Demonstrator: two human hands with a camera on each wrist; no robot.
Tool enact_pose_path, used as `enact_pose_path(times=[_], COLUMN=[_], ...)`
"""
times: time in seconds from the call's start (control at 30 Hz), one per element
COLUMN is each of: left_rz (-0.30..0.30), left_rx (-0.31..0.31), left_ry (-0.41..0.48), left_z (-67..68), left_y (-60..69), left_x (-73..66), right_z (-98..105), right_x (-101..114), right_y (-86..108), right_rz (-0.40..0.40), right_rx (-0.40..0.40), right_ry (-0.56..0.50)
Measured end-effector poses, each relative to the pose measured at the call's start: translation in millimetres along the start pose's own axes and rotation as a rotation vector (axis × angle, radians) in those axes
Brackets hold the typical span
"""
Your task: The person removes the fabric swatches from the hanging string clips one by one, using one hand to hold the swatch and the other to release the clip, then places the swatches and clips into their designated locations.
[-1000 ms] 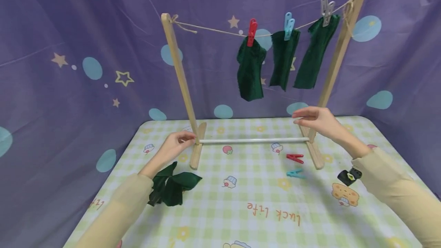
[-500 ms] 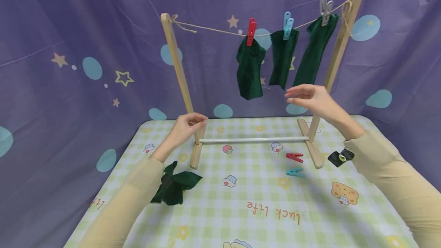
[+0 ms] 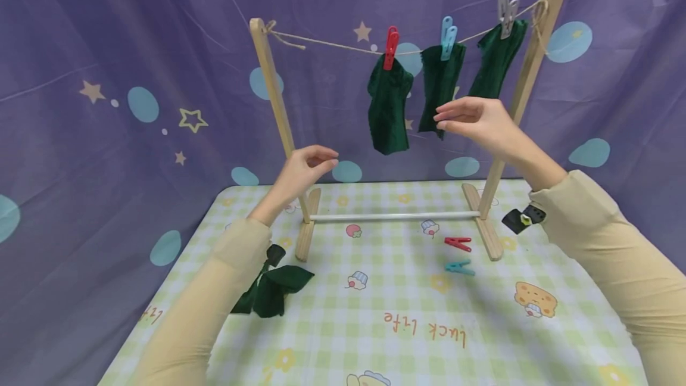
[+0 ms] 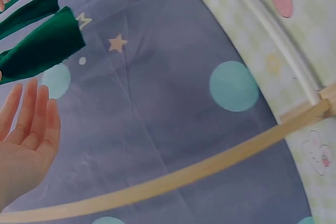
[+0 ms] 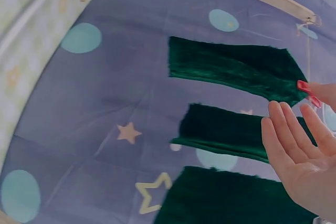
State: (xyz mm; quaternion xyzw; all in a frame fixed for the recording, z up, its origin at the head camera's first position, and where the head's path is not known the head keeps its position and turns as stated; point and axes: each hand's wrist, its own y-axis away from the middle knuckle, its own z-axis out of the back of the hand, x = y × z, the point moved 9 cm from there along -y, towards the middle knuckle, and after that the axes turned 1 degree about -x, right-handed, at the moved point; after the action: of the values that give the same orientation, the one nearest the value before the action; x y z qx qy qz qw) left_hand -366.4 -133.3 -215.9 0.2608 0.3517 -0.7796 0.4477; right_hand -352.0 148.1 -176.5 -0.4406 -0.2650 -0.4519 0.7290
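Note:
Three green cloths hang from a string [image 3: 332,44] on a wooden frame: the left one [image 3: 388,115] by a red clothespin [image 3: 391,49], the middle one [image 3: 440,85] by a blue one [image 3: 448,39], the right one [image 3: 495,64] by a grey one [image 3: 507,15]. My right hand [image 3: 485,125], fingers extended and holding nothing, is in front of the middle and right cloths; it partly covers the right cloth. Near the left post, my left hand [image 3: 304,176] is raised with nothing in it. The right wrist view shows my right palm [image 5: 304,156] beside the cloths.
More green cloth [image 3: 276,290] lies on the table at the left, partly behind my left sleeve. A red clothespin [image 3: 458,243] and a blue clothespin [image 3: 459,267] lie near the frame's right foot [image 3: 488,238]. A white rod [image 3: 393,217] joins the feet.
Both hands have risen from near the frame's base, the left also moving right and the right slightly left. The hanging cloths stay in place.

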Motion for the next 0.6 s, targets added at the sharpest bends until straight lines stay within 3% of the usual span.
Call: enact_pose_path(times=[0.23,0.43,0.6], left_rz=[-0.033,-0.055,-0.071], left_rx=[-0.030,-0.060,-0.084], left_ry=[-0.013,-0.011,-0.011], left_z=[0.1,-2.3,-3.6], left_y=[-16.1,-27.0,-35.2], left_x=[-18.6,-29.4,-35.9], right_z=[8,12,14], right_x=[21,35,46], right_y=[-13.3,-24.0,-31.0], right_rz=[0.006,0.007,0.017], right_rx=[-0.026,-0.044,-0.058], right_ry=[-0.006,-0.068,-0.056])
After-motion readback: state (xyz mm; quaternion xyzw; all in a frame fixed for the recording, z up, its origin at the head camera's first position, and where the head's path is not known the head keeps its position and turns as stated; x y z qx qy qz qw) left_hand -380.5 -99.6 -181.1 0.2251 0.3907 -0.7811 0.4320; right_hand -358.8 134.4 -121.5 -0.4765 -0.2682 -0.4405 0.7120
